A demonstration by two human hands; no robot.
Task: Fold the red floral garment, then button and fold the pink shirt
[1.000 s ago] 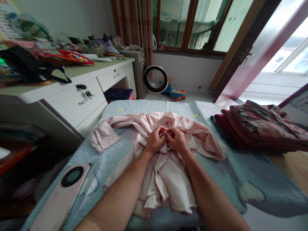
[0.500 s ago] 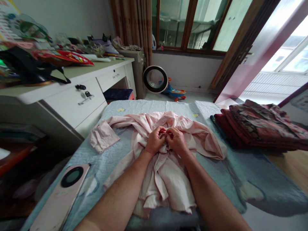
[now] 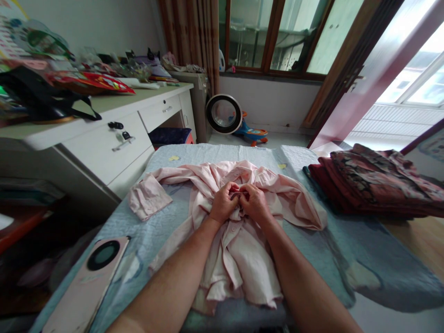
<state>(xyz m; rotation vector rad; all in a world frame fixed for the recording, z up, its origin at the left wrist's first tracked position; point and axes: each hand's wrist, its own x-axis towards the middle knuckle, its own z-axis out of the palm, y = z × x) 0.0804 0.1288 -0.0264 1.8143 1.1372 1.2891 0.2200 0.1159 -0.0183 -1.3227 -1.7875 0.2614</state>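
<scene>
A pale pink shirt (image 3: 249, 259) with buttons lies spread and rumpled on a light blue quilted cover (image 3: 138, 249). Its sleeves stretch out to the left and right, and the hem falls toward me. Over the middle of the front, my left hand (image 3: 225, 201) pinches the shirt's fabric between thumb and fingers. My right hand (image 3: 253, 201) grips the same spot from the other side, the fingertips of both hands nearly meeting. What lies exactly between the fingertips is mostly hidden. A button (image 3: 233, 229) shows on the front just below the hands.
At the left front lies a pink phone (image 3: 86, 286) with a round black camera ring. Folded dark red patterned cloths (image 3: 374, 185) are stacked at the right. A white desk (image 3: 104, 143) with cluttered top stands left. Beyond are a washing machine's open round door (image 3: 224, 114) and a blue-orange ride-on toy (image 3: 251, 132).
</scene>
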